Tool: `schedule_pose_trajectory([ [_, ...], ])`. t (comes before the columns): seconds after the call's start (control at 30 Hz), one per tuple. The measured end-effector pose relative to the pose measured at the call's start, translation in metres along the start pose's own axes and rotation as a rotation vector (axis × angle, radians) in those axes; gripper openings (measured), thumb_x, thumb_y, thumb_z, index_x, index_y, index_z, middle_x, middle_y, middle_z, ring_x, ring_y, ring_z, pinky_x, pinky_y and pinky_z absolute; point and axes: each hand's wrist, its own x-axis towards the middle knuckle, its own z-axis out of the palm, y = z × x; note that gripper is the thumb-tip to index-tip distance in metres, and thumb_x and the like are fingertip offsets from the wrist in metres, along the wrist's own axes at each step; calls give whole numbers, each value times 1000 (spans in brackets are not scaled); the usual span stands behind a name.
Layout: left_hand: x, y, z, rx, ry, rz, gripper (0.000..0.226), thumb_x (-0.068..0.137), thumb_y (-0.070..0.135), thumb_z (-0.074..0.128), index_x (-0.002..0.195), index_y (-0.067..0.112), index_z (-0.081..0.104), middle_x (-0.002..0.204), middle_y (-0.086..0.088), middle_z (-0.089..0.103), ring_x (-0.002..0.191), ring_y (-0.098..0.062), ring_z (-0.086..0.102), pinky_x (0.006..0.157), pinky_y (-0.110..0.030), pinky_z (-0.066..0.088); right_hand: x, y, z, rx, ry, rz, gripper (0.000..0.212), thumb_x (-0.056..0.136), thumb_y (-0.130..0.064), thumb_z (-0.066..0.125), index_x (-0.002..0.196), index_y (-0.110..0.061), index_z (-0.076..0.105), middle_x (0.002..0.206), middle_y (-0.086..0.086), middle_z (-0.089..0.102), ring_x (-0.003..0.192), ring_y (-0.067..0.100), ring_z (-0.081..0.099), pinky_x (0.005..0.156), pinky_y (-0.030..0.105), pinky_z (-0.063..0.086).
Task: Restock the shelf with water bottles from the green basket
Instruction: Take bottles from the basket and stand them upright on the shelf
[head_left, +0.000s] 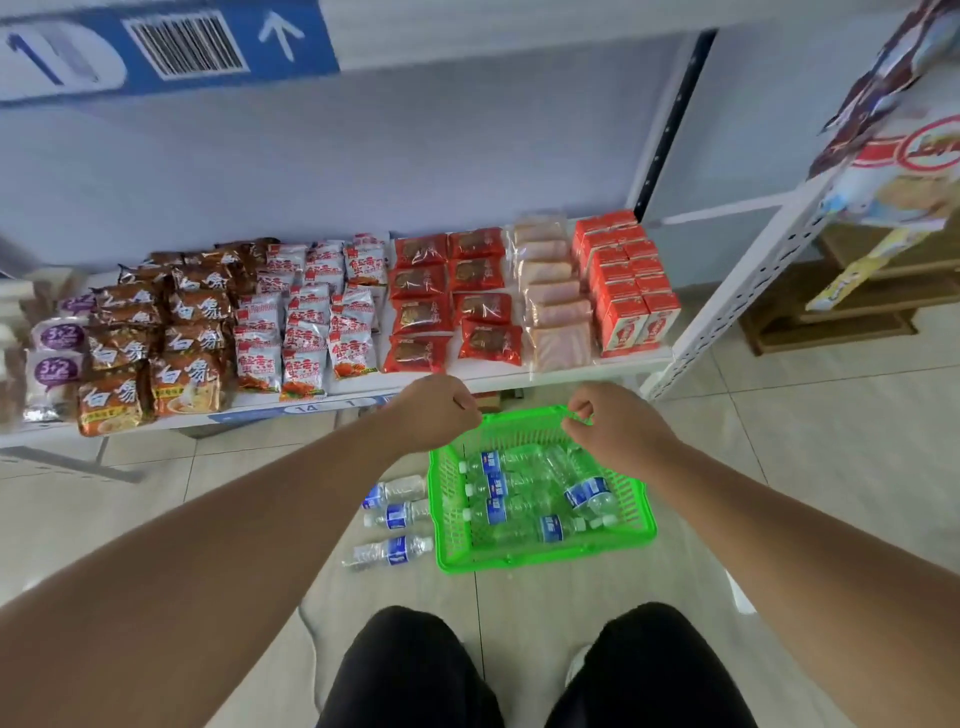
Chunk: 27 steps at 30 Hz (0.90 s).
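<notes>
Both hands were closed on the far rim of the green plastic lattice basket (543, 558), which sat on the tiled floor (810, 467) at lower centre of the frame. The left hand (434, 413) had its fingers curled together at the rim's left corner, and the right hand (610, 431) pinched the rim near its right corner. Several clear water bottles with blue labels (524, 506) lay jumbled on their sides inside the basket. Three more loose bottles (395, 517) lay on the floor just beside its left wall.

Lifting or tipping by that one edge would likely send the round bottles rolling toward the near wall, shifting the load, and the thin rim could flex or slip from the fingers. Dragging it left would knock the loose bottles away.

The low white shelf (488, 383) across the middle of the frame was packed with brown noodle packets (156, 343), red-and-white snack bags (311, 322), red wrapped cakes (447, 301), pale sealed packs (556, 296) and red cartons (631, 291), leaving no evident gap for bottles. A white perforated upright (737, 301) stood to the basket's right.
</notes>
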Motion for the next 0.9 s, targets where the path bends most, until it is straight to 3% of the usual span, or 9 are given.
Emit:
schedule_pose_trajectory([
  [0.07,34,-22,41,-1,2,12,24,92,27,63,94,6,76,95,-14,75,69,-21,65,66,-27,53,23,24,43,18,2,-12,29,94,-32,65,117,-15,65,114,3,66,102,18,62,85,32,50],
  [0.13,72,-48,80,12,14,14,24,92,29,64,94,8,75,93,-10,75,65,-17,61,63,-25,51,49,47,88,26,15,-28,28,93,-31,66,116,-15,65,114,3,67,102,20,63,89,35,52],
  [0.3,155,-114,171,31,18,13,25,88,23,60,75,3,67,69,-7,57,57,-17,46,60,-31,46,107,99,194,-1,24,-50,26,92,-31,65,112,-15,65,108,2,66,99,23,64,88,39,53],
  [0.43,194,-161,231,27,35,-5,23,88,21,60,82,2,71,78,-12,63,65,-20,52,64,-37,54,129,130,259,-49,-12,-41,27,93,-33,64,113,-16,66,109,4,68,98,24,65,85,40,54],
  [0.67,224,-227,304,-60,47,-86,23,83,22,59,83,1,70,70,-12,62,55,-18,48,54,-27,44,129,167,324,-62,-74,19,30,95,-35,62,118,-16,64,113,3,68,96,21,64,83,39,55],
  [0.8,236,-252,330,-89,25,-141,22,84,19,63,83,-2,70,69,-17,63,56,-19,50,58,-29,44,131,174,341,5,-194,93,34,95,-34,65,124,-16,63,119,3,68,97,20,65,88,41,56],
  [0.9,246,-264,349,-24,-50,-168,22,86,21,69,86,0,72,83,-15,69,71,-24,62,68,-31,50,134,174,346,38,-252,101,35,94,-32,66,125,-16,63,121,3,66,91,19,68,86,40,57],
])
